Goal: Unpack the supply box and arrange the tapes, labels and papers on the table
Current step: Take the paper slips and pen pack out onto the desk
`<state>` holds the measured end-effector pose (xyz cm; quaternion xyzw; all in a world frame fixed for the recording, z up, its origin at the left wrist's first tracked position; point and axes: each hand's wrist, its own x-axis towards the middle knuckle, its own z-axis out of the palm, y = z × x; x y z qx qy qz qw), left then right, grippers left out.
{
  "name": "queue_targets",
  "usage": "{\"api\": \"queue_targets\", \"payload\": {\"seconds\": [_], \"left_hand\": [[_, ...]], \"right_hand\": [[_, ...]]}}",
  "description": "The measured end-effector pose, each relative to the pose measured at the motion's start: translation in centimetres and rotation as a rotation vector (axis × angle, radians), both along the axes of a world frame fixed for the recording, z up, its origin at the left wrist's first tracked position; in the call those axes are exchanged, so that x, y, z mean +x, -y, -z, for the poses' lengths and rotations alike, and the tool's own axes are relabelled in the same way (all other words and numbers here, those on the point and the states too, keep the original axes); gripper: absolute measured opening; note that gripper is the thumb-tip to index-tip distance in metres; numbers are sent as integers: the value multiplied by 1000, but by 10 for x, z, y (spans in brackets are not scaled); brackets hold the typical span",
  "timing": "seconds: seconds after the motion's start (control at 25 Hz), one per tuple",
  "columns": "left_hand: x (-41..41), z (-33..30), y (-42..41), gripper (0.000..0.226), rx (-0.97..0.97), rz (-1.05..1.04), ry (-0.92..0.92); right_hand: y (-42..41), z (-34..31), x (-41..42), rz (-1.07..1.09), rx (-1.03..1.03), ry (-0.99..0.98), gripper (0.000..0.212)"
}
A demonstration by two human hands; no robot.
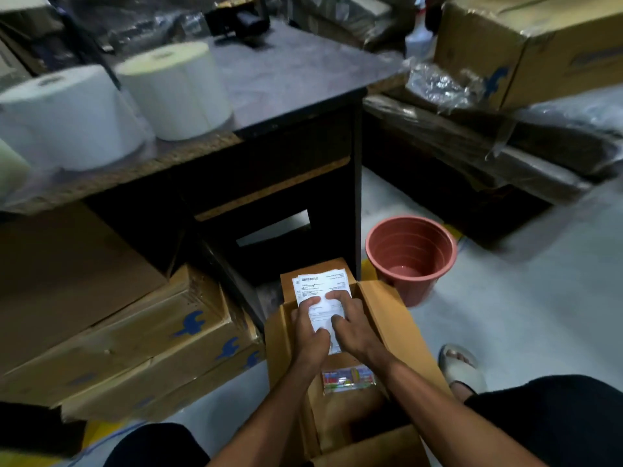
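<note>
Both hands hold a stack of printed papers (320, 298) over the open supply box (381, 318), which stands on the floor just in front of the dark table (296, 72). The left hand (312, 332) and right hand (350, 326) have fingers curled onto the stack's top sheet, thumbs beneath. Inside the box lies a colourful packet (349, 379). Two white label rolls (175, 89) stand on the table's left part; a terracotta pot (411, 254) sits right of the table.
</note>
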<state>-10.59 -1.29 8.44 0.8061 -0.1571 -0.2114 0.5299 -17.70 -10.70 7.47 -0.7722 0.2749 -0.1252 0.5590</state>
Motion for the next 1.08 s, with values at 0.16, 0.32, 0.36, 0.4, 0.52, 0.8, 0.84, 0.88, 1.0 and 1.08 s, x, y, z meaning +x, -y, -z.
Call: {"api": "queue_targets", "payload": {"seconds": [0.16, 0.32, 0.36, 0.4, 0.52, 0.8, 0.84, 0.88, 1.0, 1.08], "left_hand": [[8, -45, -5, 54, -63, -24, 30], [4, -109, -9, 61, -139, 16, 141], [1, -125, -12, 62, -173, 38, 157], [1, -140, -13, 63, -195, 67, 169], [-1, -183, -14, 61, -238, 135, 221], [16, -300, 8, 58, -317, 148, 495], [24, -314, 15, 61, -287, 116, 510], [32, -328, 21, 63, -235, 94, 529], [51, -363, 37, 68, -75, 89, 574], [64, -375, 45, 73, -24, 104, 535]], "right_hand": [[-4, -48, 9, 31, -111, 129, 49], [-3, -108, 7, 205, -55, 276, 44], [-1, -126, 3, 234, -24, 318, 45], [1, -143, -1, 245, -4, 356, 48], [9, -190, -10, 250, -13, 440, 49], [49, -319, -2, 247, -37, 513, 57], [59, -336, 10, 232, -47, 479, 58], [69, -350, 24, 209, -77, 435, 57], [96, -378, 63, 162, -135, 354, 49], [113, -382, 83, 163, -81, 328, 43]]}}
